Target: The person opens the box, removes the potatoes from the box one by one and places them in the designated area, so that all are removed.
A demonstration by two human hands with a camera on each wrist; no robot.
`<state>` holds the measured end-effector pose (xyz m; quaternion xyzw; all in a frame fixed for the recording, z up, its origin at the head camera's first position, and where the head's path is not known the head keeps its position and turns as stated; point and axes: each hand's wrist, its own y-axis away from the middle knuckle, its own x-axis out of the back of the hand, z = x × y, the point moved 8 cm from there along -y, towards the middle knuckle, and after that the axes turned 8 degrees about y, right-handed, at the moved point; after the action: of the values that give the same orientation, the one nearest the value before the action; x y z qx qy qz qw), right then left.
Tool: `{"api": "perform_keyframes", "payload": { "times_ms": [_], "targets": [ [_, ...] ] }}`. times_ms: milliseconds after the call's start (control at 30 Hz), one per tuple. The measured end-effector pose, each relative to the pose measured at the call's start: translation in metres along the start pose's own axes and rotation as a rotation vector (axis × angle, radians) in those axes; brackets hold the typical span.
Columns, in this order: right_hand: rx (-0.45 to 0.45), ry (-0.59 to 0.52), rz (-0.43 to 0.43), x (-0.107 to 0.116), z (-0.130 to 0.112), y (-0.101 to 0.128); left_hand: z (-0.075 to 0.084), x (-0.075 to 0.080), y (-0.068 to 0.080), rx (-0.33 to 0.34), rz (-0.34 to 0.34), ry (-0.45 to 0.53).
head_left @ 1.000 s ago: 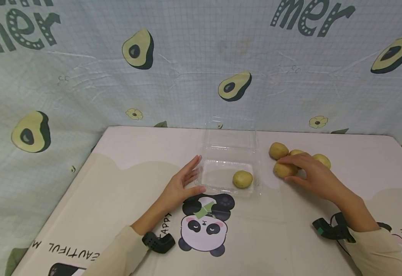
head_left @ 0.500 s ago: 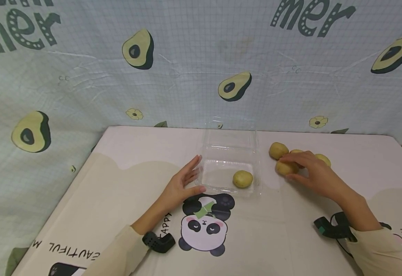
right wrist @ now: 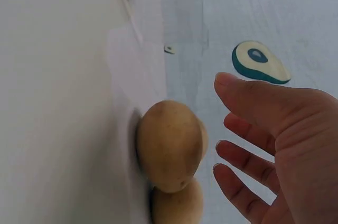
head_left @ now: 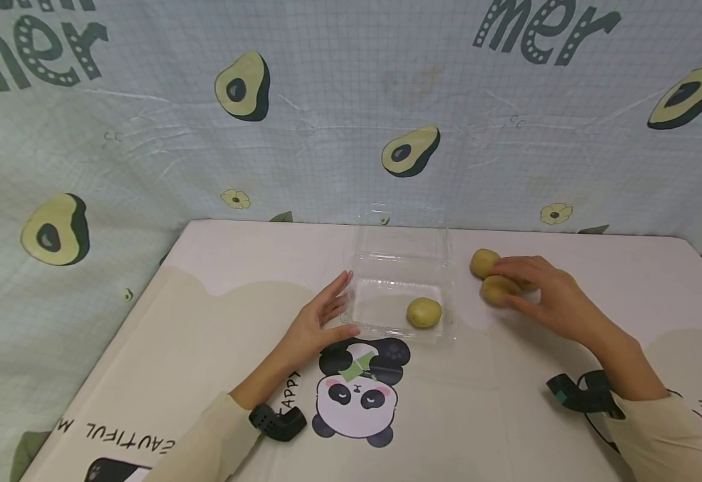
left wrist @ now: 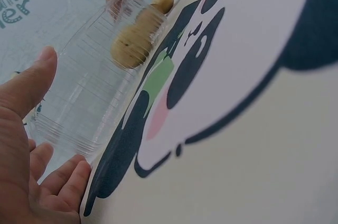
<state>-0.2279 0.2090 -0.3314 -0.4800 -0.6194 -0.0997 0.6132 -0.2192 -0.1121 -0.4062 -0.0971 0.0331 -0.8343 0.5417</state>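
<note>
A table point(head_left: 218, 321) covered with a cream cloth printed with a panda point(head_left: 357, 388) and dark lettering fills the lower half of the head view, and behind it hangs a pale checked curtain point(head_left: 327, 134) patterned with avocado halves, small flowers and large green letters. The left hand point(head_left: 317, 325) lies on the cloth with its fingers straight and relaxed, fingertips and thumb against the left wall of a clear plastic box point(head_left: 402, 294) whose lid stands open at the far side; it grips nothing. Inside the box, toward the side away from that hand, sits one potato point(head_left: 424, 312), which the left wrist view shows through the ribbed plastic point(left wrist: 132, 44). Beyond the box's other side, the right hand point(head_left: 544, 294) hovers over a small cluster of potatoes, its fingers spread and only gently bent, closed on nothing; the right wrist view shows a gap between the fingers point(right wrist: 248, 145) and the nearest potato point(right wrist: 168, 145), so whether any fingertip touches one cannot be told. One potato point(head_left: 498, 289) lies just under the fingertips, another point(head_left: 483, 262) just beyond it toward the curtain. Both sleeves are cream, and a dark wrist strap point(head_left: 583, 395) sits behind the right hand.
</note>
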Motion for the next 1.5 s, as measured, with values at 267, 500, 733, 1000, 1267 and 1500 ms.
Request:
{"api": "perform_keyframes", "payload": {
  "times_ms": [267, 500, 733, 1000, 1267, 1500],
  "targets": [
    [0.008, -0.044, 0.001, 0.001, -0.011, -0.012, 0.000, 0.000, 0.000, -0.006, 0.001, 0.001],
    [0.065, -0.165, -0.010, -0.002, -0.025, -0.025, 0.000, 0.000, 0.000, -0.007, 0.001, 0.001],
    [0.052, -0.196, -0.083, -0.012, -0.036, -0.035, 0.000, 0.000, 0.000, -0.009, -0.004, 0.001],
    [0.090, -0.206, -0.150, -0.027, -0.050, -0.045, 0.001, 0.000, 0.001, -0.013, -0.003, 0.005],
    [0.110, -0.198, -0.224, -0.039, -0.061, -0.051, 0.002, 0.000, 0.000, -0.012, -0.003, 0.004],
    [0.099, -0.205, -0.306, -0.050, -0.067, -0.057, 0.001, 0.000, 0.001, -0.011, -0.003, 0.004]
  ]
}}
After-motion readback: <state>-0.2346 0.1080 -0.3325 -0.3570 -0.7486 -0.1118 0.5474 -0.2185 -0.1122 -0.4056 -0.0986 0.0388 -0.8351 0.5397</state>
